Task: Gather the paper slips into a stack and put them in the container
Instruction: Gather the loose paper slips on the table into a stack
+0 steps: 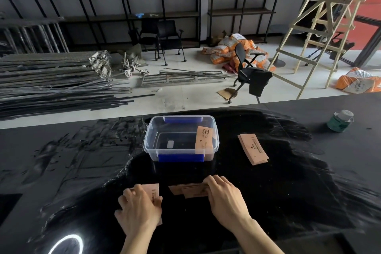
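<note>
A clear plastic container with blue latches stands mid-table, and one tan paper slip leans inside against its right wall. A small pile of tan slips lies on the table to the container's right. My left hand lies flat over a tan slip near the front edge, fingers spread on it. My right hand has its fingertips on a few overlapping slips fanned out between my hands.
The table is black and glossy, with a ring-light reflection at the front left. A green tin with a clear lid stands at the far right. Beyond the table are chairs, metal bars, sacks and a wooden ladder on the floor.
</note>
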